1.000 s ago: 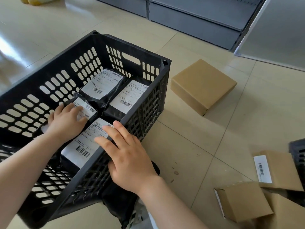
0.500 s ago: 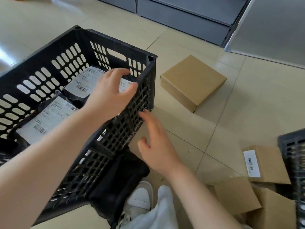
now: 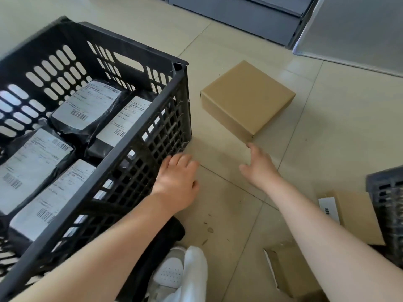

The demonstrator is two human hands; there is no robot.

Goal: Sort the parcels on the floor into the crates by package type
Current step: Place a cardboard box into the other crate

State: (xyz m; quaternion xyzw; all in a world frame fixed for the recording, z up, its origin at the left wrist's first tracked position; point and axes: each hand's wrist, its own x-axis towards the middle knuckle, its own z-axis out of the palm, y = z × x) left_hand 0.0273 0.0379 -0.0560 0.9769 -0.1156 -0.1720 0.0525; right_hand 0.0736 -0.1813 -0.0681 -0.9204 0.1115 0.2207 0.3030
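Hands reach past the black crate (image 3: pixel 139 136), already holding four labelled poly bags: right hand (image 3: pixel 259 165), fingers loosely spread and empty, nears the cardboard box (image 3: pixel 247 99) at one o'clock; left hand (image 3: pixel 177 182), relaxed, holds nothing

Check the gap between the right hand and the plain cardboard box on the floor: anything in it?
Nothing. In the head view the right hand reaches the cardboard box, fingertips at its near corner; only bare floor tile shows beside them.

Count in frame: four black poly mailers (image 3: pixel 86 110) in the left crate (image 3: pixel 165 118); three cardboard boxes (image 3: pixel 247 99) on the floor; two black crates; two hands (image 3: pixel 176 182).
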